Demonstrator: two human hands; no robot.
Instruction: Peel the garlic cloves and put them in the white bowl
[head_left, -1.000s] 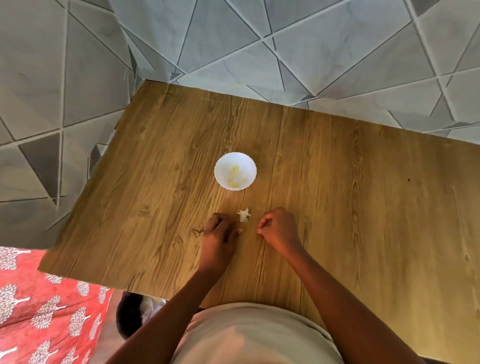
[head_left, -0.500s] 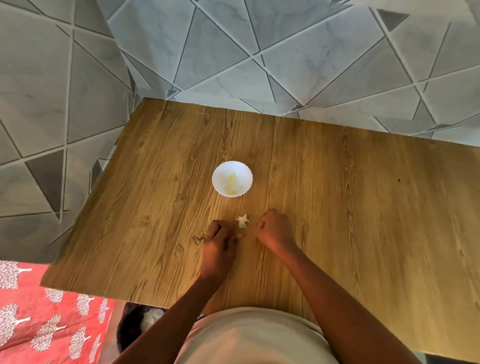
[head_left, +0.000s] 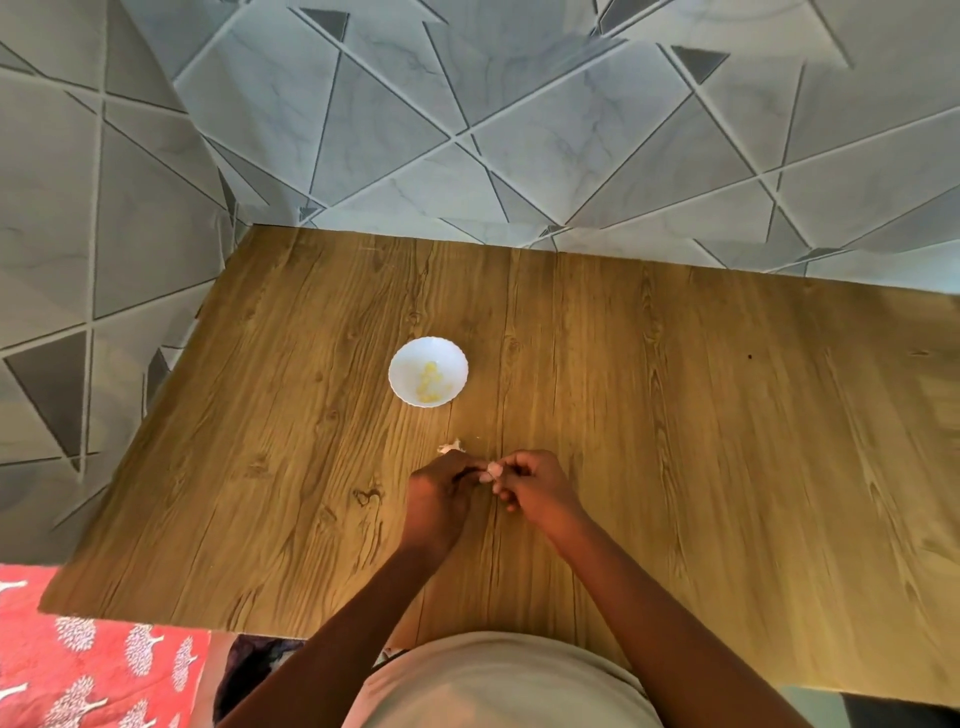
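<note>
Clove: I'm seeing a garlic clove (head_left: 491, 471) pinched between both hands, centre of frame.
Grip: left hand (head_left: 440, 493) & right hand (head_left: 535, 486) both curling fingertips round it.
Handling: prob. light, firm, skin papery; I'm judging tip best for peeling.
Bowl (head_left: 428, 371): above hands, holding peeled cloves (head_left: 429, 383).
Scrap: peel bit (head_left: 451, 447) lying by left hand on table (head_left: 727, 441).

1. The surface (head_left: 675, 415) looks like wood – a brown grain pattern with knots, smooth, with a low sheen toward its near right edge.
2. The white bowl (head_left: 405, 358) near the surface's middle is smooth and glossy, ceramic or plastic – which one cannot be told.
3. The peel scrap (head_left: 451, 447) beside it looks thin, dry and papery.
4. The wall tiles (head_left: 519, 130) beyond the far edge are smooth, marble-veined grey with dark lines.
5. The red cloth (head_left: 78, 665) below the near left corner is matt, printed fabric.
</note>
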